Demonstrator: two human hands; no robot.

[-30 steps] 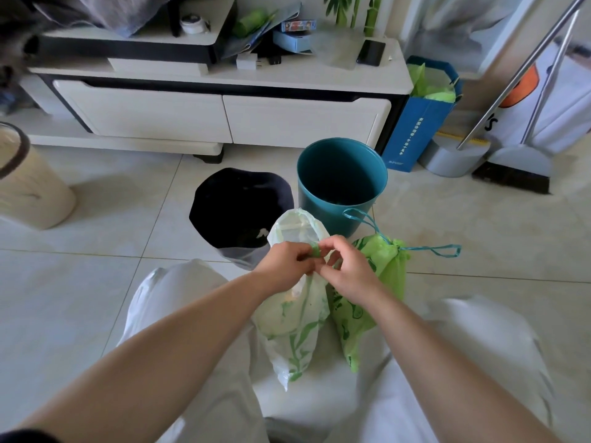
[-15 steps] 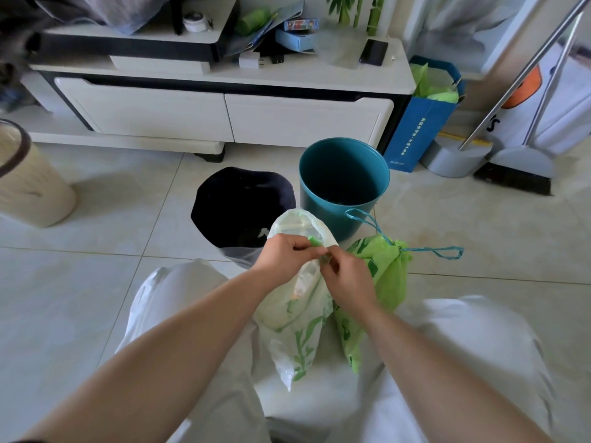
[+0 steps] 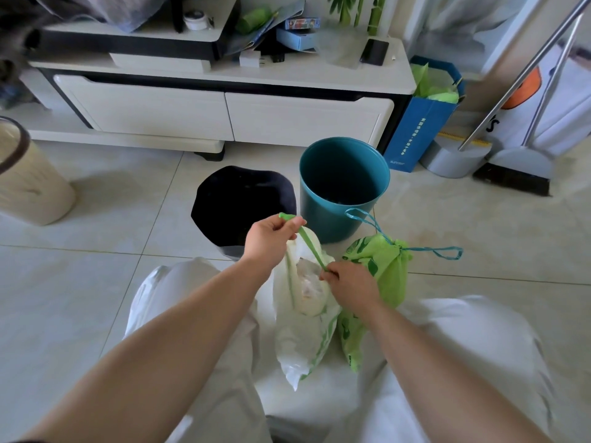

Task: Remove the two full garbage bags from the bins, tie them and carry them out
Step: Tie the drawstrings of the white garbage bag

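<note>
Beyond the left hand (image 3: 271, 238) stand the round teal plastic bin (image 3: 323, 219), slightly to the right, and the black wavy-rimmed bin (image 3: 224, 174), slightly to the left. Directly below both hands is the white translucent plastic garbage bag with green leaf print (image 3: 297, 340), its mouth not yet closed. Just right of the right hand (image 3: 348, 282) sits the bright green plastic garbage bag (image 3: 380, 270), already cinched. The left hand pinches the thin green drawstring (image 3: 310, 247) high up; the right hand pinches the same string lower, at the bag's mouth. Expect thin, soft, slippery film and a modest load. Grip the drawstring or gathered neck, never the sidewall, which may tear.
</note>
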